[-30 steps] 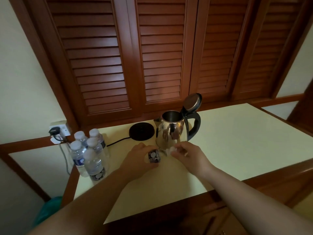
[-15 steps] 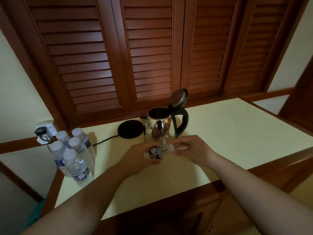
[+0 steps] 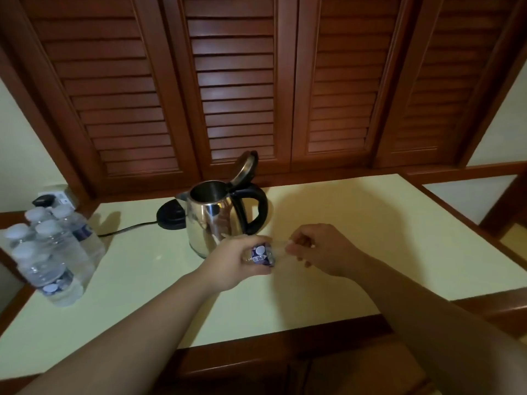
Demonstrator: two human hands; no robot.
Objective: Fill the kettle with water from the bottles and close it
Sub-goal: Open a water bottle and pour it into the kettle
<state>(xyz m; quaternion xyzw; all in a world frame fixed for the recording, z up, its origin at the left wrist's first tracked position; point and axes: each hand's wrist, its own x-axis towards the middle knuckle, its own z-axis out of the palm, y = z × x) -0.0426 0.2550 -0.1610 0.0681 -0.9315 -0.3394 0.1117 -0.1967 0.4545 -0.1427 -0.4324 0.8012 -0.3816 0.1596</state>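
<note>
Left hand (image 3: 242,262) grips bottle (image 3: 261,255) lying sideways, neck toward right hand (image 3: 319,249) whose fingers pinch its cap end; open kettle (image 3: 212,220) just behind.

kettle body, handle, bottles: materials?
Kettle: polished metal, likely stainless steel; mirror reflections on its side. Handle: black, smooth, probably plastic. Bottles: clear thin plastic, white caps, see-through walls.
</note>
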